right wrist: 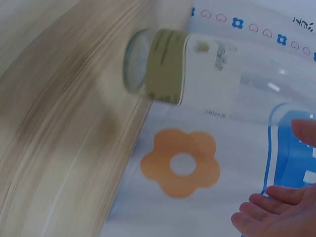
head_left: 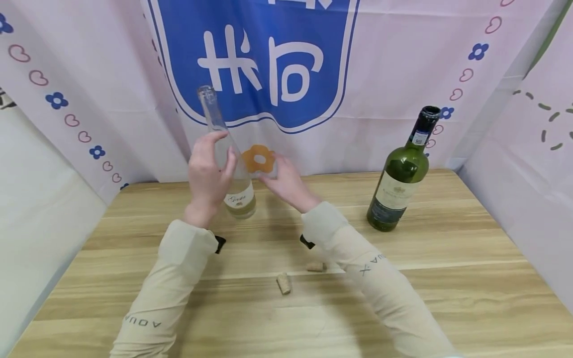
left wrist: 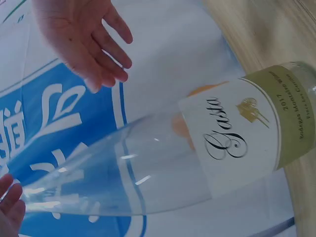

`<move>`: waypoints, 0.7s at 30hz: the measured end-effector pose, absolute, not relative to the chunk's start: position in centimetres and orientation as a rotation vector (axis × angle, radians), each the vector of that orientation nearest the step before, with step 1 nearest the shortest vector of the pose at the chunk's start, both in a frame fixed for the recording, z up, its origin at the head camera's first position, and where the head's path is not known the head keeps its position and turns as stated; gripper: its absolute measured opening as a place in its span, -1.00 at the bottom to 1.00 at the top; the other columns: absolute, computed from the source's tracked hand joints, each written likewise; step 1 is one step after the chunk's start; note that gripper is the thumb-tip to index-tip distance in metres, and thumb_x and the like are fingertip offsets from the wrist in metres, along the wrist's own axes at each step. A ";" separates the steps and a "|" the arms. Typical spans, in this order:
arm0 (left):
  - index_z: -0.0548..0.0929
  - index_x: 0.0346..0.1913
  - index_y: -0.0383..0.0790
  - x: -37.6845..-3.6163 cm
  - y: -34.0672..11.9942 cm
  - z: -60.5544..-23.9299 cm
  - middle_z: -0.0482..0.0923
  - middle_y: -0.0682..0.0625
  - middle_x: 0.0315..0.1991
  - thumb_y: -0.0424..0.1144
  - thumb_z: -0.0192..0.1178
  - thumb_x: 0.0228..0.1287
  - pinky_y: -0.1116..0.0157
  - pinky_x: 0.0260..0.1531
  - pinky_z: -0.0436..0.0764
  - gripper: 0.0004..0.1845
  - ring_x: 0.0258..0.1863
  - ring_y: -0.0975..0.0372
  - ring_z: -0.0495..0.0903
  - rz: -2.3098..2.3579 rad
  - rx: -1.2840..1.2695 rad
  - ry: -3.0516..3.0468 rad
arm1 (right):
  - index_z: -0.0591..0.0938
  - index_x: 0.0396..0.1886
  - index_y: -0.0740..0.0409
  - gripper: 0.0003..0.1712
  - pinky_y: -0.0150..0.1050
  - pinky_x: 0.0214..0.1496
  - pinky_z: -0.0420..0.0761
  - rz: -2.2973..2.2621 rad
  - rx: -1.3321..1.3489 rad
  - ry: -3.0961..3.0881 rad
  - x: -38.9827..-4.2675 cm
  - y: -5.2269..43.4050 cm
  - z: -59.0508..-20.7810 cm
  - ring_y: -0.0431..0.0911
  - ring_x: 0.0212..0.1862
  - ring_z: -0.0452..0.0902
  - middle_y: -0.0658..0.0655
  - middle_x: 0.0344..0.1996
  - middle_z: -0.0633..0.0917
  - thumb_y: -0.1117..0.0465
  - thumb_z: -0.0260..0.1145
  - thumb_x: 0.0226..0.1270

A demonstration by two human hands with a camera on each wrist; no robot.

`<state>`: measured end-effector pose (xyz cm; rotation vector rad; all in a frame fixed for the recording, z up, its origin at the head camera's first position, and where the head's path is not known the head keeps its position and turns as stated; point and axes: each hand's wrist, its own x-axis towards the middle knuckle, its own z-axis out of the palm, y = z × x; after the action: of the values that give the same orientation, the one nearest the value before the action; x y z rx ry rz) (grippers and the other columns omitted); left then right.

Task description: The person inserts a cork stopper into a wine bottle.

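The clear bottle (head_left: pixel 239 196), marked Gasta, is upright toward the back of the desk (head_left: pixel 134 238). The left hand (head_left: pixel 206 174) is at its neck, thumb and index apart; whether they touch it, I cannot tell. The right hand (head_left: pixel 288 184), fingers loosely open, is just beside it. A green bottle (head_left: pixel 398 184) stands right; two corks (head_left: pixel 284 283) lie nearer.

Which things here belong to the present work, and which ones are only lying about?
Apparently in the work:
- clear glass bottle with white label
- left hand and right hand, both near it

Apparently just there:
- green glass bottle with cream label
- two small tan corks
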<state>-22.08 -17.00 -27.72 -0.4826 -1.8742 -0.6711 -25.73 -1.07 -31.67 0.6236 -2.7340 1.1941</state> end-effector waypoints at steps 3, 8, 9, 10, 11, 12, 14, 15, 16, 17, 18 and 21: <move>0.44 -0.04 -0.47 -22.3 -17.7 -28.0 0.49 -0.26 -0.09 -0.39 0.10 0.15 0.24 0.11 0.37 -0.69 -0.02 0.00 0.45 -0.757 -0.394 -1.837 | 0.15 0.33 0.30 -0.19 -0.15 0.32 0.19 1.213 0.691 -2.734 -25.6 -2.0 -31.7 0.04 0.30 0.15 0.25 0.29 0.25 -0.04 0.21 0.23; 0.38 0.05 -0.43 -22.7 -18.5 -28.1 0.42 -0.20 -0.01 -0.30 0.15 0.15 0.34 0.14 0.31 -0.58 0.04 0.14 0.38 -0.966 -0.246 -1.885 | 0.08 0.36 0.29 -0.12 -0.17 0.33 0.17 1.286 0.778 -2.749 -25.5 -3.4 -32.1 0.02 0.32 0.13 0.22 0.33 0.18 -0.09 0.20 0.23; 0.37 0.08 -0.41 -22.8 -18.6 -28.2 0.41 -0.18 0.01 -0.27 0.16 0.16 0.36 0.15 0.30 -0.55 0.05 0.16 0.37 -1.005 -0.220 -1.912 | 0.06 0.37 0.28 -0.10 -0.16 0.33 0.16 1.307 0.784 -2.756 -25.5 -3.6 -32.3 0.03 0.33 0.11 0.22 0.34 0.16 -0.10 0.20 0.23; 0.35 0.10 -0.40 -23.0 -18.8 -28.2 0.41 -0.17 0.03 -0.25 0.17 0.16 0.37 0.15 0.29 -0.52 0.07 0.18 0.36 -1.049 -0.200 -1.932 | 0.04 0.37 0.28 -0.08 -0.14 0.34 0.15 1.332 0.786 -2.760 -25.5 -3.8 -32.4 0.03 0.34 0.08 0.22 0.35 0.14 -0.11 0.21 0.22; 0.34 0.13 -0.39 -23.2 -18.9 -28.3 0.40 -0.17 0.05 -0.23 0.18 0.16 0.38 0.15 0.29 -0.50 0.08 0.18 0.35 -1.087 -0.186 -1.956 | 0.03 0.38 0.27 -0.06 -0.13 0.34 0.14 1.366 0.779 -2.761 -25.5 -4.0 -32.6 0.03 0.35 0.07 0.23 0.36 0.13 -0.12 0.21 0.21; 0.33 0.14 -0.38 -23.5 -19.1 -28.4 0.40 -0.16 0.06 -0.21 0.19 0.17 0.38 0.16 0.28 -0.47 0.09 0.18 0.35 -1.127 -0.176 -1.979 | 0.02 0.39 0.26 -0.05 -0.13 0.34 0.14 1.405 0.768 -2.760 -25.5 -4.2 -32.7 0.03 0.36 0.06 0.23 0.36 0.13 -0.12 0.22 0.20; 0.29 0.18 -0.37 -24.0 -19.5 -28.6 0.39 -0.16 0.10 -0.18 0.21 0.17 0.38 0.17 0.27 -0.42 0.11 0.18 0.34 -1.221 -0.167 -2.014 | 0.02 0.39 0.26 -0.04 -0.10 0.32 0.17 1.509 0.733 -2.746 -25.5 -4.6 -32.9 0.04 0.35 0.09 0.24 0.35 0.15 -0.11 0.24 0.19; 0.28 0.20 -0.35 -24.2 -19.7 -28.7 0.38 -0.15 0.11 -0.17 0.22 0.17 0.39 0.17 0.27 -0.40 0.12 0.19 0.34 -1.272 -0.161 -2.027 | 0.02 0.39 0.24 -0.03 -0.09 0.32 0.17 1.568 0.713 -2.733 -25.5 -4.7 -33.0 0.04 0.34 0.10 0.24 0.35 0.16 -0.10 0.26 0.18; 0.26 0.22 -0.34 -24.5 -19.9 -28.7 0.37 -0.14 0.13 -0.16 0.22 0.17 0.38 0.19 0.26 -0.38 0.13 0.19 0.33 -1.322 -0.153 -2.040 | 0.03 0.39 0.23 -0.03 -0.09 0.31 0.18 1.623 0.698 -2.716 -25.6 -4.9 -33.2 0.04 0.34 0.11 0.23 0.34 0.18 -0.09 0.27 0.17; 0.24 0.24 -0.32 -24.7 -20.1 -28.8 0.36 -0.12 0.15 -0.14 0.22 0.17 0.40 0.19 0.24 -0.36 0.14 0.20 0.33 -1.368 -0.144 -2.058 | 0.04 0.39 0.22 -0.04 -0.09 0.30 0.20 1.672 0.683 -2.700 -25.6 -5.1 -33.3 0.04 0.33 0.13 0.23 0.33 0.20 -0.08 0.28 0.16; 0.23 0.26 -0.30 -24.8 -20.1 -28.9 0.35 -0.11 0.16 -0.13 0.22 0.17 0.40 0.20 0.23 -0.35 0.16 0.20 0.32 -1.414 -0.137 -2.073 | 0.05 0.39 0.21 -0.05 -0.09 0.30 0.21 1.714 0.677 -2.682 -25.7 -5.3 -33.4 0.03 0.32 0.15 0.22 0.32 0.22 -0.06 0.30 0.15; 0.19 0.28 -0.30 -25.3 -20.2 -29.0 0.32 -0.13 0.18 -0.15 0.20 0.19 0.38 0.21 0.23 -0.34 0.17 0.18 0.31 -1.565 -0.145 -2.092 | 0.07 0.39 0.16 -0.07 -0.11 0.28 0.24 1.821 0.661 -2.637 -25.8 -5.8 -33.7 0.01 0.30 0.18 0.20 0.31 0.25 -0.01 0.32 0.14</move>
<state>-25.35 -20.22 -28.98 -0.1450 -2.0924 -1.5645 -25.81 -5.79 -33.69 0.6608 -2.6374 1.8214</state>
